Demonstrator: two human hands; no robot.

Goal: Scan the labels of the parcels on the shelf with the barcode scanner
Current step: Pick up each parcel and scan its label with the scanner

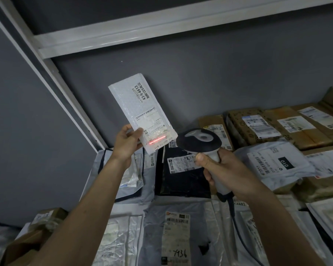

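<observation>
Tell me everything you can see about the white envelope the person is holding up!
The white padded envelope looks like bubble-lined plastic, long and flat. The left hand grips its lower left edge and holds it up, tilted, in front of the grey wall, above the parcels on the shelf. It carries a small sticker reading 43-6-4613 near the top and a bigger shipping label below. A red scan line glows across its bottom end.
</observation>
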